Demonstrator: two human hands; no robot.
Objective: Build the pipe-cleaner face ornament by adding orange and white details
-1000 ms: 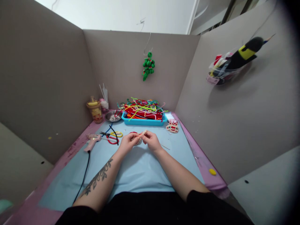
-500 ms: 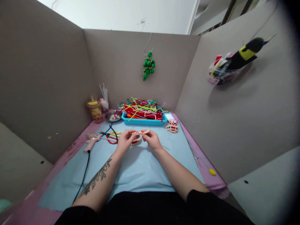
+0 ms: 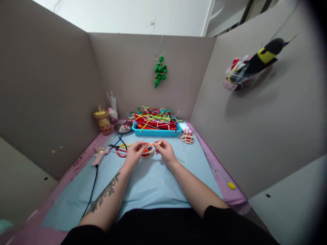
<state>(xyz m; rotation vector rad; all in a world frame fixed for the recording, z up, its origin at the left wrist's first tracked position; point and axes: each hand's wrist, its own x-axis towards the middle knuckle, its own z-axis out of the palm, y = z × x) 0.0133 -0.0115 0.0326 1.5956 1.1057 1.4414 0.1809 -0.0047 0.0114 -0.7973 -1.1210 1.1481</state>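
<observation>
Currently, a small cream-and-orange strip (image 3: 153,144) is held up between both hands, just above the middle of the far half of the light blue sheet (image 3: 158,190) that covers much of the pink tabletop (image 3: 222,178). Left hand (image 3: 134,154): thumb and fingers nearly closed, pinching at the orange end. Right hand (image 3: 165,153): likewise nearly closed, thumb and fingers on the cream end. Exact contact points too small to resolve.

Directly below the strip, partly hidden by the left hand: a rounded red piece with a cream beaded-looking rim (image 3: 147,156). Close to the right hand, a thin stick (image 3: 181,160) on the sheet.

Left of the left hand: scissors (image 3: 114,146) with dark blades, red and yellow at the handles; farther left, a pink glue gun (image 3: 101,156), black cord running toward the near edge.

Beyond the hands: blue tray (image 3: 156,133) heaped with multicoloured fuzzy stems (image 3: 155,119). To its left, a metal bowl (image 3: 123,127) of whitish bits, then a lidded cup (image 3: 104,122). To its right, a second cream-and-red piece (image 3: 187,138).

Outermost: green ornament (image 3: 160,72) hanging before the back partition (image 3: 127,68); yellow disc (image 3: 231,185) near the right edge.
</observation>
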